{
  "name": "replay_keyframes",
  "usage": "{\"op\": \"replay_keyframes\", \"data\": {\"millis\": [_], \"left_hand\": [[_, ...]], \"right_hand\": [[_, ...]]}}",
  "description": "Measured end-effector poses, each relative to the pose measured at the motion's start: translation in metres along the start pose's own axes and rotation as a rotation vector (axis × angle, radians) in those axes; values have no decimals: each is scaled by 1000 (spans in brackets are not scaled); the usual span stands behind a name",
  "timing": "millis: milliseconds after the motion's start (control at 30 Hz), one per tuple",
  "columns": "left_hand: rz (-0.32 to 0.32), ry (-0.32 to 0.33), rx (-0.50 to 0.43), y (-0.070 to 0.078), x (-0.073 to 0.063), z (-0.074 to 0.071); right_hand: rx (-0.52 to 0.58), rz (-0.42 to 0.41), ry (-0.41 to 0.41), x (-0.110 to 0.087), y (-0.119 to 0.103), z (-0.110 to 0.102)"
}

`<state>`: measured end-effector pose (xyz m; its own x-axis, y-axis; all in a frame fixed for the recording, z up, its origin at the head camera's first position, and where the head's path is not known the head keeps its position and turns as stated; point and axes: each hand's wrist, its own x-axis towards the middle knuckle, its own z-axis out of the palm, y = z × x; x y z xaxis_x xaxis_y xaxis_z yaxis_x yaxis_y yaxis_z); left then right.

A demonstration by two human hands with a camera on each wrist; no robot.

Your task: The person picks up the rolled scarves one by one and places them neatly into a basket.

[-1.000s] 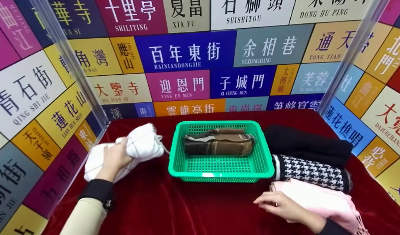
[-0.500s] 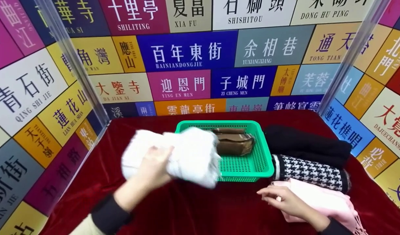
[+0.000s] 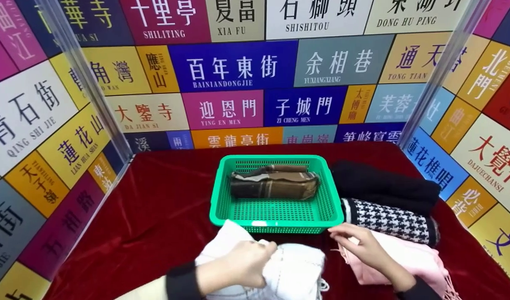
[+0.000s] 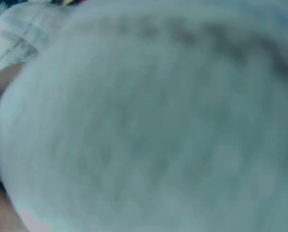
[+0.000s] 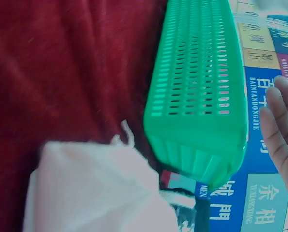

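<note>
The green perforated plastic basket point(image 3: 288, 223) stands at centre. The white folded cloth bundle point(image 3: 296, 266), gripped by the left hand point(image 3: 243, 264), has come from left to lower centre, outside the basket, probably within reach of the relaxed, unladen right hand point(image 3: 363, 248).

room before brown roll point(image 3: 275, 187) (in basket point(image 3: 296, 223))

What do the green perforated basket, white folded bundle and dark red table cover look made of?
Green rectangular perforated basket: probably moulded plastic, semi-gloss, judging by regular slots and a rim highlight.
White folded cloth bundle with dark lines: soft, matte textile, given the loose edge strands; fibre unclear.
Dark red draped table cover: likely velvet, with sheen along its folds.
</note>
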<state>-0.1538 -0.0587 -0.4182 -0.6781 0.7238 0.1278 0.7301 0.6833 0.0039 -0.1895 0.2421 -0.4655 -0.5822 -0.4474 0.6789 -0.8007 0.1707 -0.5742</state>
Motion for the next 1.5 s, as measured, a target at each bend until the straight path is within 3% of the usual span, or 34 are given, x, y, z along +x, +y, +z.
{"op": "replay_keyframes", "data": {"millis": [133, 200, 267, 400, 567, 700, 867, 1000, 1100, 1300, 1400, 1500], "left_hand": [[-75, -72, -1, 5, 23, 18], [-115, -96, -31, 7, 35, 26], [-152, -121, -44, 8, 46, 33], [-208, -167, 1, 10, 62, 45], [-232, -186, 48, 13, 70, 59], [-220, -166, 5, 8, 70, 67], [-206, -144, -162, -13, 55, 75], [-225, -138, -277, -38, 27, 79], [-241, -80, -366, -55, 2, 84], [-195, 96, -608, -72, -37, 106], [-209, 106, -746, -75, -49, 114], [-227, 76, -863, -78, -57, 118]], "right_hand": [[79, 19, -67, 5, -2, 13], [-15, 6, -155, 9, -6, 22], [-208, 0, -248, 13, -10, 31], [-496, 43, -389, 14, -8, 45], [-581, 139, -472, 11, 7, 56], [-573, 190, -489, 9, 16, 56], [-550, 222, -509, 3, 27, 48], [-501, 279, -489, -9, 34, 37], [-423, 317, -437, -19, 39, 32], [-243, 354, -340, -36, 48, 27], [-63, 424, -346, -40, 53, 28], [98, 494, -342, -43, 54, 32]]}}
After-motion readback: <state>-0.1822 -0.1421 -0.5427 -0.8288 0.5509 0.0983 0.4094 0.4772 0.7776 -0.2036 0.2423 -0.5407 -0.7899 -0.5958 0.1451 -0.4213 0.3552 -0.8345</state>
